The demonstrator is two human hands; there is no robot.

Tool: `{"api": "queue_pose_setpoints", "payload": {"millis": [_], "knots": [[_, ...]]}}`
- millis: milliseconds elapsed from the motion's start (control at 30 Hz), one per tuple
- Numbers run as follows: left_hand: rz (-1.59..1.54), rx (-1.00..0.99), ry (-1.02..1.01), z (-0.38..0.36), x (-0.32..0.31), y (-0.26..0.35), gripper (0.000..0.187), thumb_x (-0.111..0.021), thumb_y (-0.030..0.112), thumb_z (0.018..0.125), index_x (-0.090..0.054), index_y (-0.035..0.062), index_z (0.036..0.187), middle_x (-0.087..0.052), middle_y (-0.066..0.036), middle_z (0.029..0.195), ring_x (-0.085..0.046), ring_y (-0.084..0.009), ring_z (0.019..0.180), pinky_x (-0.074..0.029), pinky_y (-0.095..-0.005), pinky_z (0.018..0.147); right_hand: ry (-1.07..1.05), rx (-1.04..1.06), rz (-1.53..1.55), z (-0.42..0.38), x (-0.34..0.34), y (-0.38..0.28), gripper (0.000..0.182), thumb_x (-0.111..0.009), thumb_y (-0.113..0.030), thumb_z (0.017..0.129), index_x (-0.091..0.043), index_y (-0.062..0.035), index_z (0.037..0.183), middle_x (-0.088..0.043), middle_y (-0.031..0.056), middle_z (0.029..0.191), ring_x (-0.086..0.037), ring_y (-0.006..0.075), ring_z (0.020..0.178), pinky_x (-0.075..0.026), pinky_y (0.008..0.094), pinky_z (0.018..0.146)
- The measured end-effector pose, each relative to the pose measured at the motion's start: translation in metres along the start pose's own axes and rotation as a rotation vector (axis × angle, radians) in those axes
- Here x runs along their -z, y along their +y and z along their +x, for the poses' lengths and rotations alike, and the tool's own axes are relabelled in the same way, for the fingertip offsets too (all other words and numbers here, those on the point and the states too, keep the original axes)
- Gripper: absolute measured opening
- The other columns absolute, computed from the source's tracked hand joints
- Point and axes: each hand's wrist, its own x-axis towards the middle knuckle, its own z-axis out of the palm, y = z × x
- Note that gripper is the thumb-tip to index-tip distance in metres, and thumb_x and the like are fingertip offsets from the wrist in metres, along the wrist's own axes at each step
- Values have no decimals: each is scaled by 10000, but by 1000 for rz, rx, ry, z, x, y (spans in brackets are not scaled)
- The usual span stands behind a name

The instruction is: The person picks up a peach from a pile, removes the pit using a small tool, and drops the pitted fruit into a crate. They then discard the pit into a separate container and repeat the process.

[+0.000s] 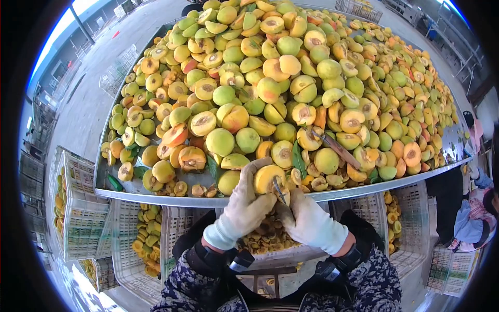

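My left hand (243,208), in a pale work glove, is closed around a cut yellow peach (264,178) just over the near edge of the metal table. My right hand (313,221), gloved too, grips a thin metal pitting tool (279,190); its tip touches the peach's cut face, and its handle is mostly hidden in my fingers. Behind both hands rises a big heap of peaches (249,93), many halved with the pit showing. A knife with a wooden handle (340,151) lies on the heap to the right of my hands.
The table's metal rim (150,198) runs just beyond my wrists. Below my hands is a crate holding peach scraps (270,239). Plastic crates (122,244) with peaches stand at left, another crate (410,223) at right. Another person (473,213) is at the far right.
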Motion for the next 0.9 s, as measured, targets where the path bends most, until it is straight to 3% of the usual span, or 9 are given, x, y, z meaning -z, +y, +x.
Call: {"api": "queue_pose_setpoints", "payload": {"millis": [67,167,233,333,500,600,733,867,900], "knots": [[-142,138,-72,5,7,0,607,-554,36,814,-337,-18,1379,-557,-117,1132,-525,-162,1019,-458,-287,882,-39,-13,-12,0,-2,0,236,-568,-140,909,-453,42,1005,-542,284,691,-548,483,653,-444,500,580],[-445,236,-54,6,5,6,636,-564,29,830,-314,-4,1413,-520,-92,1199,-521,-146,1040,-454,-267,884,20,-11,-10,2,-5,5,227,-548,-188,948,-482,29,940,-519,162,605,-560,362,526,-431,451,496],[-624,209,31,6,1,4,699,-579,-34,817,-295,21,1454,-525,-80,1222,-529,-146,1097,-435,-294,976,-49,-391,826,4,-2,4,266,-538,-257,979,-474,-5,924,-537,67,624,-525,202,478,-414,371,454],[-615,228,39,3,7,10,756,-589,-53,805,-257,22,1479,-502,-85,1265,-520,-147,1121,-428,-292,986,96,-383,698,2,13,-11,290,-540,-306,985,-485,-22,960,-544,14,669,-491,101,534,-416,301,477],[86,-30,-36,2,2,4,793,-635,27,803,-236,0,1487,-574,-158,1223,-562,-210,1130,-440,-308,976,311,68,136,19,13,10,428,-602,-352,956,-529,24,1146,-614,105,883,-587,191,790,-487,300,728],[167,-19,41,-2,-1,1,759,-669,54,796,-284,-30,1445,-582,-174,1224,-572,-219,1131,-445,-309,969,224,-135,549,21,-1,13,523,-638,-440,918,-534,21,1141,-619,78,887,-583,162,803,-485,281,749],[-347,63,146,-5,-13,-5,656,-700,209,860,-375,-36,1374,-585,-128,1184,-558,-158,1085,-460,-295,941,-63,-661,853,16,25,-21,471,-671,-379,909,-539,21,1121,-610,18,831,-536,102,694,-477,288,611],[-610,165,168,-6,-12,-9,586,-657,245,916,-390,-15,1369,-542,-92,1199,-511,-138,1107,-434,-280,962,219,-171,292,12,19,-2,344,-602,-297,945,-548,33,1023,-564,49,701,-544,142,624,-455,313,564],[-767,184,133,-7,-11,-7,576,-619,159,921,-345,-5,1401,-516,-74,1199,-494,-127,1095,-424,-271,959,130,-250,411,11,23,-4,297,-595,-261,938,-541,31,959,-567,134,695,-579,222,613,-461,341,570]]}}
